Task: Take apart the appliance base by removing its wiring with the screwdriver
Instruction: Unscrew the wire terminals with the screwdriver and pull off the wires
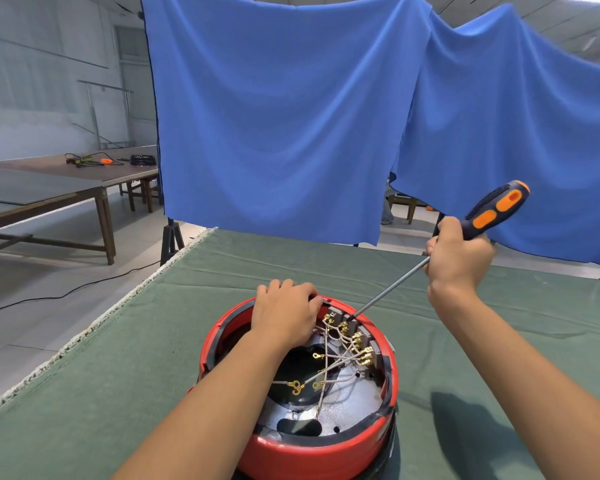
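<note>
The round red plastic appliance base (312, 441) sits open side up on the green cloth-covered table (118, 358), right at the near edge and in the middle of the view. Inside it, a silvery metal plate shows under a dark round centre, and a tangle of thin pale wires with brass ring and spade terminals (329, 362) fans across the interior. Most of those wires run up to a row of brass connectors on dark terminal blocks (359, 341) along the far right inner wall.

The left hand (284, 313) is down on the far rim of the base, palm down, fingers curled over the edge and gripping it. The right hand (459, 252) is up and to the right, clenched around the lower handle of a long screwdriver with a dark blue and orange grip (496, 209). Its slim steel shaft slants down and left, and the tip sits at the far terminal blocks, just beside the left thumb. Whether the tip is actually seated in a screw is too small to tell.

Behind the table hangs a wide blue fabric curtain (291, 116). Off to the left stands a long wooden workbench (66, 188) with black cables and an orange item on top, and a black cord trails over the grey floor.
</note>
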### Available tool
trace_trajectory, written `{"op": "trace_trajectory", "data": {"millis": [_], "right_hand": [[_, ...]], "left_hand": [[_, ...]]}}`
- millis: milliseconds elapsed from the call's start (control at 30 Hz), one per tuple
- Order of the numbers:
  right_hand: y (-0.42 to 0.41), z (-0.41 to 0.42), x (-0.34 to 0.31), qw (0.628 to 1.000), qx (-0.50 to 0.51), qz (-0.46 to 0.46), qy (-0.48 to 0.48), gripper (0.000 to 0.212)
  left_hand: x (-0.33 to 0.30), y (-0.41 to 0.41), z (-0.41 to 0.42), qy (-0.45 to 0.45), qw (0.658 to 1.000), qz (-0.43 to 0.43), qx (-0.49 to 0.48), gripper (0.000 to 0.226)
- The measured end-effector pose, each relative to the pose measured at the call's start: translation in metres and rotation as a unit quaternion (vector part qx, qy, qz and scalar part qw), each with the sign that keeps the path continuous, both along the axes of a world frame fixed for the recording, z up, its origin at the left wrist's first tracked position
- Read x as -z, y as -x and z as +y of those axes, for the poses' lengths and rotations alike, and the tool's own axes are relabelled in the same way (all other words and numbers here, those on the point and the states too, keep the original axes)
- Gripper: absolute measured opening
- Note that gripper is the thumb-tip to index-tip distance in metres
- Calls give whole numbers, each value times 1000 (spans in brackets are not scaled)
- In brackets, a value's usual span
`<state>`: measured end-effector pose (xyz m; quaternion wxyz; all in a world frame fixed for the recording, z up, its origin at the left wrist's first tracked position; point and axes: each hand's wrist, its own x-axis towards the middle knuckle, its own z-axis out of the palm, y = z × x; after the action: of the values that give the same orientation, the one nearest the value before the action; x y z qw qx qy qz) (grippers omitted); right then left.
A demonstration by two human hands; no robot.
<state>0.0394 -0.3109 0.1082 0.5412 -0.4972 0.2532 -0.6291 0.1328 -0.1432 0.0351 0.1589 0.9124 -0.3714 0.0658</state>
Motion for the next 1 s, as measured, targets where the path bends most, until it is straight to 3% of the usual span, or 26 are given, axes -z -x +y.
{"op": "trace_trajectory", "data": {"millis": [667,1000], "right_hand": [[-7,4,40,980,6,42,-193,23],[4,7,21,994,2,22,-111,22]], "left_hand": [[4,-3,2,40,999,13,3,34],[7,-6,0,68,997,7,19,34]]}}
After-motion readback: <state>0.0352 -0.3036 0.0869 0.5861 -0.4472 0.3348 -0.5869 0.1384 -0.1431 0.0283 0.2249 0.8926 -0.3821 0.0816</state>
